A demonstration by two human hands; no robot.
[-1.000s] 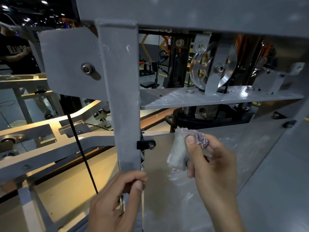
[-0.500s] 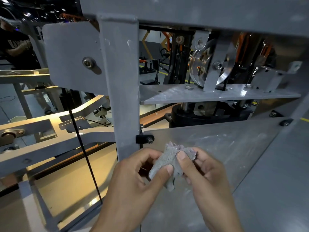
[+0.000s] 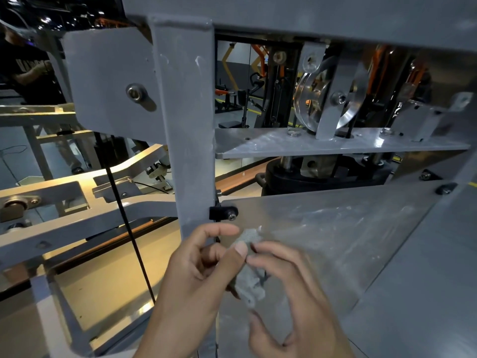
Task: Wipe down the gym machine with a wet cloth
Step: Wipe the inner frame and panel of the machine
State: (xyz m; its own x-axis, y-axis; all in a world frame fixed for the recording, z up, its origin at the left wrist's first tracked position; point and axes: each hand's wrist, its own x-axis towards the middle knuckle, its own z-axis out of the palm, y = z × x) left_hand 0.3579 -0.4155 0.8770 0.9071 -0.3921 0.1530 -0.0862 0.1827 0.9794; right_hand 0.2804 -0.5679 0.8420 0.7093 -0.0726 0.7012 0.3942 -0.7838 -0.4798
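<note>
A small grey cloth [image 3: 249,282] hangs bunched between both hands, low in the middle of the head view. My left hand [image 3: 196,277] pinches its upper part with thumb and fingers. My right hand [image 3: 291,290] touches the cloth from the right with curled fingers. Both hands are in front of the grey upright post [image 3: 188,125] of the gym machine and its clear smeared shield panel [image 3: 335,228].
A horizontal grey plate [image 3: 322,144] carries a shiny pulley [image 3: 312,99] above the weight stack. A black cable [image 3: 126,223] runs down at the left. A black bolt clip [image 3: 222,212] sits just above my hands. A person in black [image 3: 28,73] stands far left.
My left hand left the post and joined my right hand on the cloth. The cloth moved down from the panel and is now folded narrower between both hands.
</note>
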